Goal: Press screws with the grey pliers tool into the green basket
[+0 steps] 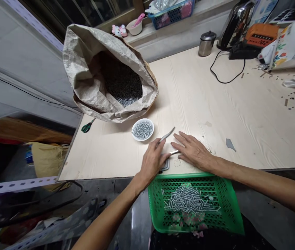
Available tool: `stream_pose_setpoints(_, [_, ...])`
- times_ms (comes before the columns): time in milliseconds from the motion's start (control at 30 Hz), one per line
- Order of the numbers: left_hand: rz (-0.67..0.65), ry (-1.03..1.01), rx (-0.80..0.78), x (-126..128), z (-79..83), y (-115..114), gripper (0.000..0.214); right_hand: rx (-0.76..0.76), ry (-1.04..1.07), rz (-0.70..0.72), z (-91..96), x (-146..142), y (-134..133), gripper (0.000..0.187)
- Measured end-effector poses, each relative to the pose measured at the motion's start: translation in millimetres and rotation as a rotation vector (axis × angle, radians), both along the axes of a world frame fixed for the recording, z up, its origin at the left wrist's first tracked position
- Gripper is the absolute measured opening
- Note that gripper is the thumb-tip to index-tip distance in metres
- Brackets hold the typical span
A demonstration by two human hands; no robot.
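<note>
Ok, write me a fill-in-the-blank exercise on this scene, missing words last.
1. The basket of small metal pieces is coloured ____.
2. The left hand is nearer than the right hand to the filled, round white ____.
3. Beside the big open sack lies a pair of ____.

Missing words: green; bowl; scissors.

The site was evidently a small workroom with household features. Workroom use was indicated by a pale wood-grain table [189, 97], an open sack [85, 69] of small metal parts [128, 100] at the left, and a green basket [237, 208] of similar parts at the near edge. Household use was indicated by an electric kettle [237, 26] at the far right and a toy figure [119, 31] on the far window ledge [209, 7].
</note>
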State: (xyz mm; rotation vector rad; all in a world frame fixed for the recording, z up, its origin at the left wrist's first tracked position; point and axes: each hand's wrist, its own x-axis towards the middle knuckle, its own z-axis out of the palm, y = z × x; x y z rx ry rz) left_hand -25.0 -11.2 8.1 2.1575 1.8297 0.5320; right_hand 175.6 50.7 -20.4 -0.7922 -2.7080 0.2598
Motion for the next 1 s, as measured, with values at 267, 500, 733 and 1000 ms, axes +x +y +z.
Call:
stream_pose_setpoints(267, [0.475,-0.01,-0.357,-20.0,11.7,-31.6,0.03,0.026,-0.056,0.031,-9.8,-10.3,2.8,0.014])
stream_pose_setpoints(500, [0.501,-0.014,-0.546,-4.6,5.5,-20.3,0.03,0.065,-0.064,0.077,-7.3,-19.1,14.4,0.021])
stream_pose_setpoints(733, [0.339,0.232,-0.524,-15.6,18.8,-5.1,0.023,0.111,-0.016,0.028,-14.5,-23.4,15.1,0.023])
stream_pose_setpoints(1000, [0.005,0.245,-0.47,22.8,56.9,-55.9,0.02,0.081,0.113,-0.013,-25.1,-18.1,23.2,0.021])
